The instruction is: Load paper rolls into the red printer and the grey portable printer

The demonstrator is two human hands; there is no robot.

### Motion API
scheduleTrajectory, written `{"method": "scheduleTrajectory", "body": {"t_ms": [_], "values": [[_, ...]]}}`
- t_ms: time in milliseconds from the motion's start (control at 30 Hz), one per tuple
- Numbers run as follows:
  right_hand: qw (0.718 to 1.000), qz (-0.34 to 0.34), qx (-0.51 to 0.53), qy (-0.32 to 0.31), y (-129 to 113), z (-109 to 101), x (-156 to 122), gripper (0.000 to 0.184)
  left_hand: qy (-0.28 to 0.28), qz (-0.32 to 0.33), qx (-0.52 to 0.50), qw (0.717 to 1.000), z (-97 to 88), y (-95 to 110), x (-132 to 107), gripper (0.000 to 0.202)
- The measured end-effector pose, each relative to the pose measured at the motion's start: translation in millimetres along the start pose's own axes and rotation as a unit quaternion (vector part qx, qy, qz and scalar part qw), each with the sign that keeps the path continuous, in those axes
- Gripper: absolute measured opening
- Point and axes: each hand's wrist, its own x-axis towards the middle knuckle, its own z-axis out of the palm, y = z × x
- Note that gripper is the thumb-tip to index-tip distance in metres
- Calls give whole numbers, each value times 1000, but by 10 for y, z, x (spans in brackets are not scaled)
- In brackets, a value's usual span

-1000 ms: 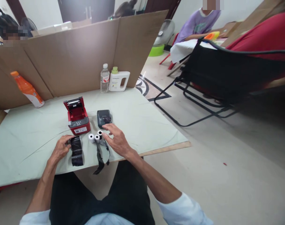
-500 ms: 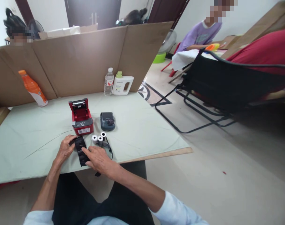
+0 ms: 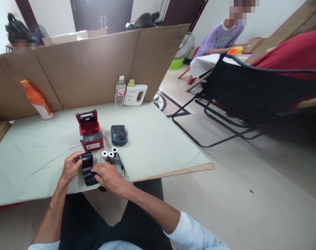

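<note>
A black roll with a loose shiny strip [image 3: 87,166] lies near the table's front edge. My left hand [image 3: 70,166] grips its rolled end with curled fingers. My right hand [image 3: 108,175] pinches the strip's lower end against the table. Just beyond them sit three small white paper rolls [image 3: 109,153] and a black strap [image 3: 120,163]. Behind those stand a red printer [image 3: 89,131] with its lid up and a small dark grey printer [image 3: 119,134].
A pale green cloth [image 3: 152,139] covers the table. Cardboard walls [image 3: 90,66] fence its back. An orange bottle [image 3: 36,100] leans at left; a water bottle [image 3: 119,91] and white jug [image 3: 135,94] stand at back. A black folding chair [image 3: 251,93] and other people sit to the right.
My right hand left the white rolls and came onto the black strip. The strip, flat before, is now folded up shorter between both hands.
</note>
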Motion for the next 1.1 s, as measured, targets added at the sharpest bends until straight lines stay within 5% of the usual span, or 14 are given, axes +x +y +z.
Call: {"method": "scheduleTrajectory", "body": {"t_ms": [167,333,567,700,833,1100], "values": [[991,-16,108,71,48,-26,10,28,16,-12,-44,999,-19,227,23,33],[969,-26,210,129,24,-29,25,41,-1,48,-18,999,-2,466,167,27],[869,-2,470,155,-37,-79,278,20,-41,140,63,987,-58,715,632,25],[839,23,515,174,20,-249,648,23,-42,177,137,974,-63,641,1084,33],[852,55,483,194,143,-406,1018,20,-45,153,214,964,1,425,1430,38],[853,105,486,160,247,-398,1109,16,-43,97,329,938,-10,269,1581,38]]}}
